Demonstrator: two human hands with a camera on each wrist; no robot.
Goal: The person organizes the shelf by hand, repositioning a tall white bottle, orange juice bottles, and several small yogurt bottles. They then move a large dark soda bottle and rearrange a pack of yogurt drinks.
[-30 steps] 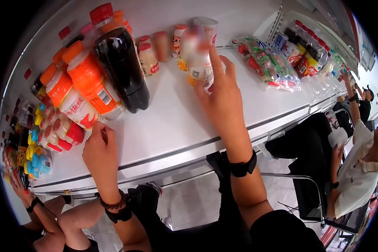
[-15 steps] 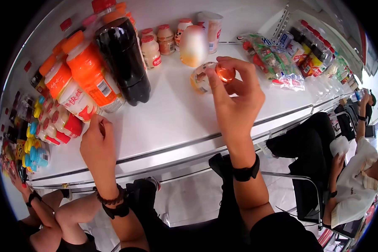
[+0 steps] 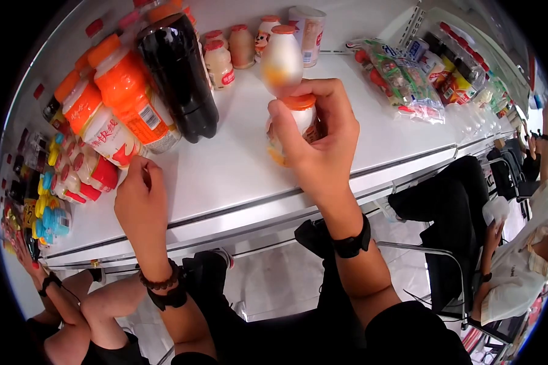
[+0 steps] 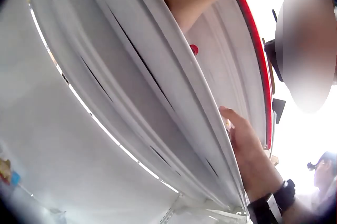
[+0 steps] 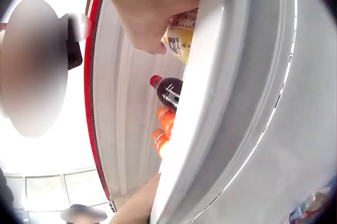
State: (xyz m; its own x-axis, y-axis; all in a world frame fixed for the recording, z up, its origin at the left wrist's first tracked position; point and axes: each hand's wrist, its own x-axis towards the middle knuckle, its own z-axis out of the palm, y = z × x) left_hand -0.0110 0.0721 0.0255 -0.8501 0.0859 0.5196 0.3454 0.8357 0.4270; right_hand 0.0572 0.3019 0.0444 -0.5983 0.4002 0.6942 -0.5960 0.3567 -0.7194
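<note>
My right hand (image 3: 326, 137) grips a small rounded drink bottle with an orange-red foil lid (image 3: 302, 102), thumb on the near side and fingers round the far side. The hand covers part of its body. In the right wrist view the bottle (image 5: 181, 42) shows a yellow lower part and a printed code. A similar white bottle (image 3: 283, 52), partly blurred, stands just behind. My left hand (image 3: 141, 194) rests at the shelf's front left with fingers loosely curled, holding nothing. Its fingertips are right by the base of a white-labelled bottle (image 3: 112, 137) with an orange cap.
A dark cola bottle (image 3: 179, 79) and an orange drink bottle (image 3: 134, 91) stand left of centre. Small yogurt-drink bottles (image 3: 219, 64) and a pale cup (image 3: 307, 36) line the back. Bagged snacks (image 3: 399, 79) lie right. The white shelf's front edge (image 3: 243, 213) runs below my hands. People sit on both sides.
My right hand has taken hold of the small bottle and drawn it toward the front of the shelf, turning it from tilted to nearly upright. My left hand has barely moved.
</note>
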